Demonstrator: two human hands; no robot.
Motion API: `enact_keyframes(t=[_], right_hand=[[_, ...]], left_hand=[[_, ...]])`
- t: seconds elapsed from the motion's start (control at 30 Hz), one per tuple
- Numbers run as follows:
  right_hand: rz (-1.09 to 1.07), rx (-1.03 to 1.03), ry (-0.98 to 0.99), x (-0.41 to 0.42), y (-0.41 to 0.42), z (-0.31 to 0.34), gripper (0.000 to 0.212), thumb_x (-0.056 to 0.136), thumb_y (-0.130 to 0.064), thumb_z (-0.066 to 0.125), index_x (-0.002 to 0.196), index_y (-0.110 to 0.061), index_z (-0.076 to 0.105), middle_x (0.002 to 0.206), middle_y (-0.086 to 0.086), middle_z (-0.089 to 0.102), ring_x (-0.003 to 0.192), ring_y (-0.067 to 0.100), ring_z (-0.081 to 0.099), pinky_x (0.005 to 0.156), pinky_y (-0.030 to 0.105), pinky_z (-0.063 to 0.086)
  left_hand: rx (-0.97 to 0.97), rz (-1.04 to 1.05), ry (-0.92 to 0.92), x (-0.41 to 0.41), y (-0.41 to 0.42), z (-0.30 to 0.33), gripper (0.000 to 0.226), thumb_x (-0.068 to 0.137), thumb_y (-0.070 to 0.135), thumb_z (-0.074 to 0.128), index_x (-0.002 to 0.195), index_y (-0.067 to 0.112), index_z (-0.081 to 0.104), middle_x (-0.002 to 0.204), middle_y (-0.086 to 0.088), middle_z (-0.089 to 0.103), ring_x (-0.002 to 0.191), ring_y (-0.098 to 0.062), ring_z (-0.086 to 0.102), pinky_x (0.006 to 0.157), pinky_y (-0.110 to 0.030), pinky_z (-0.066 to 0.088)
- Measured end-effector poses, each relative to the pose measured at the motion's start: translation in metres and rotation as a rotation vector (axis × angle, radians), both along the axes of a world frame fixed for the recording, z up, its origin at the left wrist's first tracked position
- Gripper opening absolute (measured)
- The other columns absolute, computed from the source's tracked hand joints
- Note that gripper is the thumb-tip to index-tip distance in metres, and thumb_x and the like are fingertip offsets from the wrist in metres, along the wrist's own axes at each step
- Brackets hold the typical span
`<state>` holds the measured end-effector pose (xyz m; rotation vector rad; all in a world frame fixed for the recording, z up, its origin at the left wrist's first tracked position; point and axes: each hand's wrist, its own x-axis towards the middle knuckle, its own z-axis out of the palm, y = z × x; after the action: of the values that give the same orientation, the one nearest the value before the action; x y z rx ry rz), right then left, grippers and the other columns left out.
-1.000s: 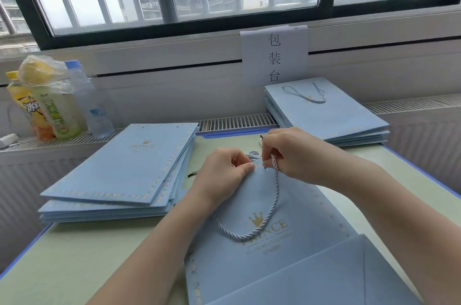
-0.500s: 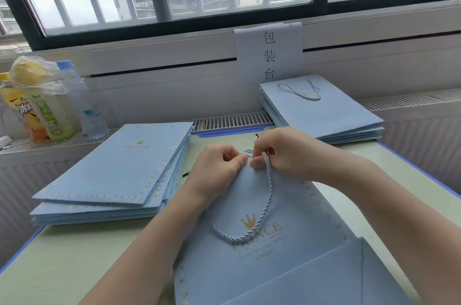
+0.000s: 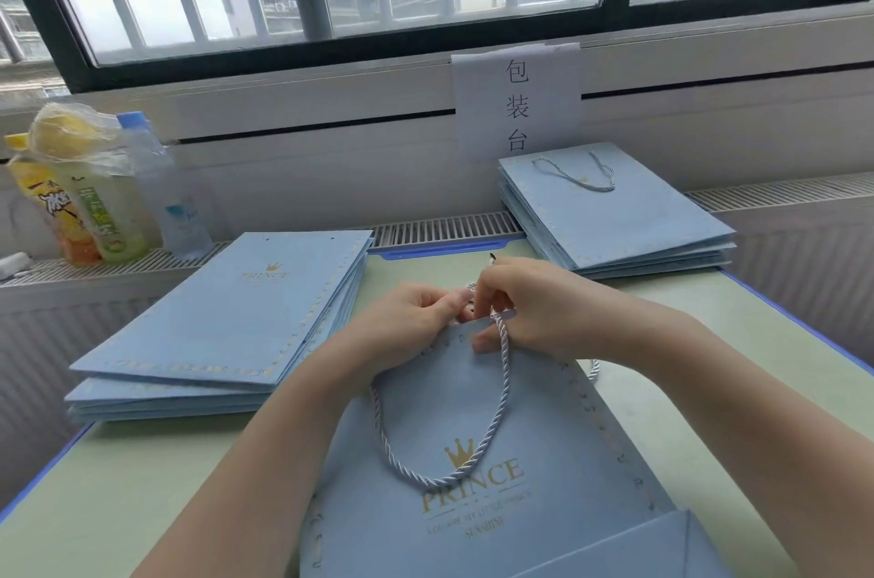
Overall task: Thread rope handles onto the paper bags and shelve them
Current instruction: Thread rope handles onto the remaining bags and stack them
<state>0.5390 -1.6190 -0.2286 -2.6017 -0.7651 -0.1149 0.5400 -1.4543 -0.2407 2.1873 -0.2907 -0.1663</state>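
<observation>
A flat light-blue paper bag point(image 3: 520, 506) with a gold crown and "PRINCE" lies in front of me on the green table. A silver-blue twisted rope handle point(image 3: 492, 426) loops across its face. Both hands meet at the bag's top edge. My left hand point(image 3: 416, 317) pinches the rope end there. My right hand point(image 3: 534, 308) grips the rope where it rises from the bag. A dark rope tip sticks up behind my right hand. The hole in the bag is hidden by my fingers.
A stack of bags without handles point(image 3: 227, 322) lies to the left. A stack of bags with rope handles point(image 3: 615, 218) sits at the back right on the radiator ledge. Drink bottles point(image 3: 94, 199) stand at the far left. A paper sign point(image 3: 518, 104) hangs under the window.
My hands stay together at the bag's top edge with small finger movements on the rope. The rope loop has lengthened slightly down the bag.
</observation>
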Motion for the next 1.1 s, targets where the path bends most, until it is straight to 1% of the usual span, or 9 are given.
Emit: enact_keyframes(t=[0.07,0.17,0.33,0.47,0.57,0.7,0.8,0.97,1.1], right_hand=[[-0.006,-0.011,0.037,-0.001,0.000,0.000,0.027,0.078,-0.031,0.075,0.088,-0.025,0.051,0.082,-0.014,0.039,0.082,0.006,0.041,0.071,0.021,0.032],[-0.016,-0.033,0.043,-0.003,0.000,0.002,0.026,0.080,-0.032,0.073,0.086,-0.026,0.049,0.084,-0.014,0.039,0.090,0.012,0.042,0.079,0.026,0.035],[-0.049,-0.015,0.066,-0.005,-0.001,0.005,0.034,0.078,-0.034,0.074,0.069,-0.033,0.041,0.080,-0.009,0.046,0.080,0.014,0.046,0.067,0.025,0.037],[-0.055,-0.014,0.065,-0.005,-0.001,0.004,0.026,0.076,-0.034,0.075,0.073,-0.030,0.049,0.081,-0.005,0.050,0.078,0.014,0.048,0.068,0.027,0.040],[-0.032,0.018,0.087,-0.007,-0.002,0.008,0.027,0.074,-0.032,0.077,0.071,-0.034,0.051,0.074,-0.010,0.044,0.066,0.004,0.041,0.058,0.017,0.032],[0.021,0.097,0.152,-0.007,-0.005,0.010,0.021,0.075,-0.028,0.077,0.074,-0.030,0.057,0.066,-0.010,0.039,0.055,0.002,0.038,0.054,0.016,0.032],[0.059,0.143,0.195,-0.005,-0.007,0.009,0.015,0.077,-0.026,0.077,0.080,-0.024,0.062,0.067,-0.007,0.037,0.055,0.002,0.035,0.054,0.017,0.031],[0.105,0.250,0.224,-0.006,-0.009,0.012,0.014,0.078,-0.023,0.076,0.075,-0.025,0.063,0.067,-0.004,0.040,0.061,0.007,0.035,0.055,0.020,0.028],[0.155,0.300,0.228,-0.006,-0.009,0.014,0.016,0.081,-0.017,0.074,0.071,-0.023,0.062,0.063,0.000,0.043,0.057,0.007,0.035,0.054,0.018,0.028]], left_hand=[[-0.027,-0.024,0.036,-0.002,0.001,0.002,0.037,0.097,0.042,0.044,0.090,0.017,0.072,0.082,-0.005,0.065,0.074,-0.016,0.058,0.074,-0.029,0.048],[-0.067,-0.057,0.020,-0.005,-0.002,0.004,0.037,0.097,0.039,0.045,0.091,0.013,0.071,0.084,-0.004,0.069,0.073,-0.014,0.058,0.071,-0.027,0.048],[-0.018,-0.101,-0.115,-0.002,-0.009,-0.005,0.031,0.095,0.035,0.051,0.075,0.015,0.065,0.066,0.001,0.046,0.060,-0.009,0.037,0.056,-0.022,0.029],[-0.045,-0.112,-0.112,0.001,-0.009,-0.009,0.020,0.090,0.027,0.062,0.086,0.008,0.067,0.062,0.009,0.058,0.053,0.001,0.043,0.052,-0.014,0.031],[-0.066,-0.117,-0.050,0.001,-0.007,-0.006,0.017,0.087,0.025,0.069,0.092,0.009,0.066,0.065,0.008,0.062,0.050,0.006,0.047,0.050,-0.010,0.033],[-0.042,-0.215,0.044,0.001,0.001,-0.003,0.049,0.064,0.049,0.072,0.095,0.011,0.068,0.087,0.000,0.069,0.079,-0.005,0.057,0.073,-0.018,0.041],[-0.083,-0.286,0.130,-0.001,0.006,-0.001,0.034,0.069,0.030,0.070,0.097,0.010,0.066,0.091,0.000,0.064,0.081,-0.010,0.052,0.076,-0.027,0.038],[-0.260,-0.334,0.256,-0.004,0.011,0.007,0.030,0.076,-0.005,0.067,0.100,0.010,0.057,0.083,-0.001,0.066,0.059,-0.006,0.051,0.052,-0.012,0.038],[-0.377,-0.396,0.347,-0.003,0.014,0.007,0.042,0.072,-0.004,0.065,0.112,0.005,0.054,0.080,-0.005,0.066,0.061,-0.012,0.051,0.056,-0.018,0.042]])
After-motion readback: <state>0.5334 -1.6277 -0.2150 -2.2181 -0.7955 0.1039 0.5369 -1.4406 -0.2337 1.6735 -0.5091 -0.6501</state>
